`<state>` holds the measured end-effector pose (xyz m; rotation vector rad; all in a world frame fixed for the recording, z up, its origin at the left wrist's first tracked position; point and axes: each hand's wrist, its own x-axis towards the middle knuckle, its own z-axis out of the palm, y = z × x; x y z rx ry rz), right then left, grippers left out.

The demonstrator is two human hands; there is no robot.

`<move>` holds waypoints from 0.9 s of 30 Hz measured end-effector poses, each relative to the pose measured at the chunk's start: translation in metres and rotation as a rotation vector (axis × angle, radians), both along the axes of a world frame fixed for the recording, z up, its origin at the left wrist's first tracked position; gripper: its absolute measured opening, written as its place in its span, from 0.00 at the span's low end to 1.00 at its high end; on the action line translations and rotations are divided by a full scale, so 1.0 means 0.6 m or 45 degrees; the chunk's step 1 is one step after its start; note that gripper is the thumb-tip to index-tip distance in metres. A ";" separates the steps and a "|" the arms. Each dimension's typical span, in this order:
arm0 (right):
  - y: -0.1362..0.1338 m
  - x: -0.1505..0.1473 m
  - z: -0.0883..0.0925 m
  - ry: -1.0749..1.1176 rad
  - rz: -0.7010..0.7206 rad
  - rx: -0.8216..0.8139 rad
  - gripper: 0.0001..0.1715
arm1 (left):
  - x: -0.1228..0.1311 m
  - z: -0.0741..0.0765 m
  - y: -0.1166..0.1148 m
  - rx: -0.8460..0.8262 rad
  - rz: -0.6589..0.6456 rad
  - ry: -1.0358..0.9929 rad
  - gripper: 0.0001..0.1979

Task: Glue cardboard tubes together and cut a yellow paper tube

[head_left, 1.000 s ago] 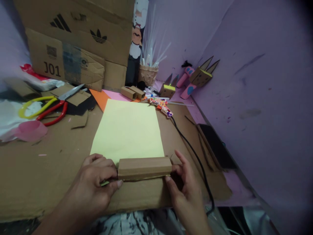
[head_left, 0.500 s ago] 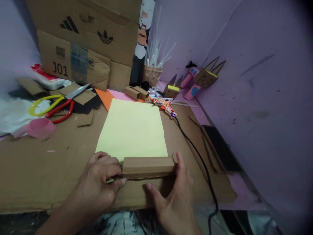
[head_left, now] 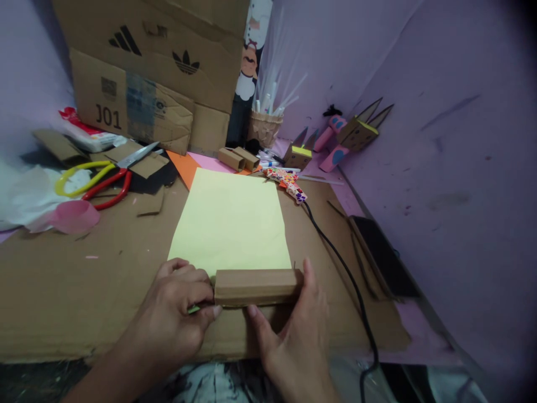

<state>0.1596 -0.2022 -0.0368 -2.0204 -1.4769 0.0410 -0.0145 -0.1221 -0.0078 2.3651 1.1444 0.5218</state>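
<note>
A long, narrow cardboard box [head_left: 258, 286] lies across the near edge of a pale yellow paper sheet [head_left: 230, 218]. At its left end my left hand [head_left: 180, 299] is closed, thumb and fingers pinched together against the box. A small yellow-green bit [head_left: 193, 309] peeks out between those fingers. My right hand [head_left: 296, 333] spans the right end, its fingers along the far side and its thumb on the near lower edge. The underside of the box is hidden.
Scissors [head_left: 119, 172] and a pink tape roll [head_left: 75, 216] lie at left. A patterned glue gun [head_left: 287, 183] trails a black cord [head_left: 335, 254] down the right side, near a phone-like dark slab [head_left: 384, 257]. Cardboard boxes [head_left: 155, 106] stand behind.
My right thumb has come up against the near lower edge of the box, and the right fingers sit closer around its end. The whole view has shifted slightly.
</note>
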 end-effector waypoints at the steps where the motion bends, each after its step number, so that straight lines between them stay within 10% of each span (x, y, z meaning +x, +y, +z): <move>1: 0.000 -0.002 0.001 -0.005 -0.007 0.003 0.57 | 0.000 0.000 0.000 0.004 -0.003 0.000 0.11; 13: 0.010 -0.020 0.014 0.018 -0.059 0.025 0.61 | 0.000 0.000 0.000 0.009 -0.019 -0.028 0.11; 27: -0.009 0.047 0.014 0.825 0.045 0.021 0.46 | -0.001 0.006 0.005 -0.071 -0.030 0.013 0.09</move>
